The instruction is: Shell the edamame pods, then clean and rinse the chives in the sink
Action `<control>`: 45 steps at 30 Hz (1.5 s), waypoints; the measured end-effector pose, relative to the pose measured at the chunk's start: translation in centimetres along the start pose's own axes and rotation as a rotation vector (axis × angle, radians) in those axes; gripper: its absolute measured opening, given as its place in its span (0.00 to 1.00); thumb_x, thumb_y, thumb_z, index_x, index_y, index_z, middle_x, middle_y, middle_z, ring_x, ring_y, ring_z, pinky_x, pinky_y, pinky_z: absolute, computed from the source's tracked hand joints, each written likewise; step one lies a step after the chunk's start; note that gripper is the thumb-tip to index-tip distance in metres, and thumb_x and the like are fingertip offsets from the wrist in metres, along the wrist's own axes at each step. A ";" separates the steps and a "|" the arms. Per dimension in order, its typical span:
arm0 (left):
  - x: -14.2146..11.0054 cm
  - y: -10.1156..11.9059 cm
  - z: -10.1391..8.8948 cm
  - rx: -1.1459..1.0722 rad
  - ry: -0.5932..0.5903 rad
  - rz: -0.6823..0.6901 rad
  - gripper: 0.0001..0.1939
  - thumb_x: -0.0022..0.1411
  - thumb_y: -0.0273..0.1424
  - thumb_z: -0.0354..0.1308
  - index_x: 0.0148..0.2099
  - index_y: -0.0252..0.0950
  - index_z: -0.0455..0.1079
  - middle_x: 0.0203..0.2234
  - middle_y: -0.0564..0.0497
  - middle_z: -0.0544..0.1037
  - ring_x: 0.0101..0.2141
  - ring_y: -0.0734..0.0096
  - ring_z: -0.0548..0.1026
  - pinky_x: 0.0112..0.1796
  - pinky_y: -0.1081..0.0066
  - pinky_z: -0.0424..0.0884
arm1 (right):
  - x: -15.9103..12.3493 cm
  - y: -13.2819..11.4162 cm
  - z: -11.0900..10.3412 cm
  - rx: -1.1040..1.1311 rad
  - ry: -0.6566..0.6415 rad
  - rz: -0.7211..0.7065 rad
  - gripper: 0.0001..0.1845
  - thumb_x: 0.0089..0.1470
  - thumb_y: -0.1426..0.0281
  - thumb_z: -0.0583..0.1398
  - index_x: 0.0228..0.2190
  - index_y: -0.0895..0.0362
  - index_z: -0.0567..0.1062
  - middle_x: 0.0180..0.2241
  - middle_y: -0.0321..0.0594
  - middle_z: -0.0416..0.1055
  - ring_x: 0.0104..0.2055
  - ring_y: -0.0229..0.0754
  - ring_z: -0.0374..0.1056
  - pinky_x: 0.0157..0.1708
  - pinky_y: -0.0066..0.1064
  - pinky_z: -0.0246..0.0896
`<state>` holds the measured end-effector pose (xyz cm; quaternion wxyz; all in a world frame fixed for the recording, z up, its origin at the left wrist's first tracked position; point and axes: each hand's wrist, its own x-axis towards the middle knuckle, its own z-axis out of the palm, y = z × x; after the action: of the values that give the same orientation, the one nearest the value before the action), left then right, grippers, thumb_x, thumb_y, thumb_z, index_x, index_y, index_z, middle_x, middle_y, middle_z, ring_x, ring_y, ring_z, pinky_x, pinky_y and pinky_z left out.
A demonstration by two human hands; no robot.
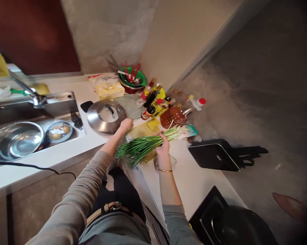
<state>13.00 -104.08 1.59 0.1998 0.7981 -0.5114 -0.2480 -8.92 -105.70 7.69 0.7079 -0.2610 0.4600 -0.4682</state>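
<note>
My right hand (164,144) is wrapped around a bunch of garlic chives (140,147) near the pale stalk ends. The long green leaves point left over the counter's front edge, and the pale ends point up and right. My left hand (127,125) is closed at the far side of a yellowish flat surface (140,130). A thin pale edge shows by its fingers, but what it grips is not clear. Close to its left lies a steel pot lid (98,119) with a black handle.
Sauce bottles (148,112) and a brown colander (173,117) crowd the corner. A green bowl (140,76) of utensils and a tissue pack (109,89) stand behind. At left, the sink (74,102) holds a steel basin (17,137) and a plate (58,137). A black knife holder (212,154) is at right.
</note>
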 end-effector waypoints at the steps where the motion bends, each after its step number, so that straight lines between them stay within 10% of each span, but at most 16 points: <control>1: 0.7 0.7 1.0 0.040 -0.016 -0.037 0.18 0.60 0.24 0.55 0.52 0.27 0.73 0.48 0.32 0.76 0.51 0.52 0.74 0.51 0.60 0.69 | 0.5 0.4 -1.0 0.051 0.016 0.055 0.09 0.39 0.72 0.65 0.27 0.56 0.71 0.20 0.25 0.69 0.23 0.32 0.67 0.29 0.26 0.65; 7: 2.8 3.0 5.1 0.199 -0.079 -0.251 0.15 0.61 0.20 0.50 0.48 0.20 0.73 0.42 0.25 0.77 0.48 0.45 0.76 0.45 0.54 0.73 | 2.3 1.9 -2.7 0.231 0.034 0.280 0.12 0.36 0.75 0.64 0.30 0.55 0.74 0.20 0.26 0.70 0.23 0.33 0.67 0.29 0.27 0.66; 12: 1.7 3.3 4.5 0.201 -0.078 -0.253 0.14 0.62 0.23 0.50 0.47 0.22 0.72 0.44 0.25 0.76 0.47 0.47 0.77 0.45 0.57 0.72 | 3.3 2.1 -1.5 0.248 -0.037 0.392 0.06 0.39 0.74 0.63 0.25 0.56 0.71 0.20 0.28 0.71 0.24 0.33 0.68 0.30 0.26 0.67; 18: -2.7 1.3 -1.6 -0.116 -0.033 -0.046 0.12 0.67 0.32 0.45 0.45 0.34 0.67 0.27 0.50 0.78 0.28 0.73 0.76 0.33 0.76 0.70 | 2.8 3.4 4.1 0.182 -0.258 0.555 0.08 0.39 0.74 0.64 0.27 0.57 0.73 0.20 0.30 0.71 0.21 0.34 0.67 0.24 0.26 0.66; 25: -12.8 -5.4 -12.3 -0.371 0.247 0.016 0.10 0.62 0.36 0.52 0.35 0.34 0.67 0.19 0.58 0.66 0.22 0.79 0.63 0.25 0.77 0.59 | -2.9 8.7 17.3 -0.016 -0.661 0.679 0.12 0.37 0.73 0.66 0.29 0.56 0.73 0.22 0.31 0.74 0.22 0.36 0.68 0.25 0.29 0.68; 29: -20.5 -13.1 -18.8 -0.388 0.441 -0.086 0.17 0.63 0.42 0.51 0.34 0.33 0.71 0.25 0.53 0.74 0.28 0.74 0.70 0.31 0.75 0.66 | -8.4 12.6 25.6 -0.067 -0.829 0.664 0.11 0.35 0.75 0.67 0.25 0.57 0.71 0.22 0.29 0.72 0.23 0.32 0.67 0.25 0.24 0.66; 35: -33.2 -32.9 -23.3 -0.534 0.720 -0.524 0.17 0.58 0.41 0.53 0.35 0.31 0.72 0.28 0.48 0.78 0.32 0.69 0.75 0.35 0.71 0.71 | -16.7 20.5 35.8 0.076 -0.957 0.472 0.14 0.36 0.72 0.67 0.28 0.55 0.71 0.25 0.27 0.71 0.28 0.32 0.68 0.31 0.23 0.66; 40: -39.6 -47.2 -24.0 -0.385 0.682 -0.818 0.15 0.59 0.34 0.50 0.41 0.32 0.74 0.36 0.46 0.80 0.39 0.64 0.77 0.45 0.65 0.72 | -19.6 35.0 40.0 -0.097 -0.728 0.354 0.09 0.43 0.64 0.61 0.31 0.52 0.70 0.27 0.29 0.72 0.30 0.35 0.69 0.36 0.29 0.68; 45: -40.0 -54.5 -26.0 -0.158 0.749 -0.689 0.23 0.66 0.36 0.45 0.58 0.34 0.67 0.56 0.41 0.72 0.56 0.61 0.70 0.57 0.61 0.64 | -21.3 51.1 42.5 -0.480 -0.824 0.377 0.20 0.50 0.56 0.54 0.39 0.55 0.74 0.35 0.44 0.77 0.40 0.45 0.73 0.47 0.42 0.68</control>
<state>53.60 -44.10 -1.21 0.3357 0.9368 -0.0916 -0.0346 47.79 -67.32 -5.80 0.8226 -0.4916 0.2766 -0.0718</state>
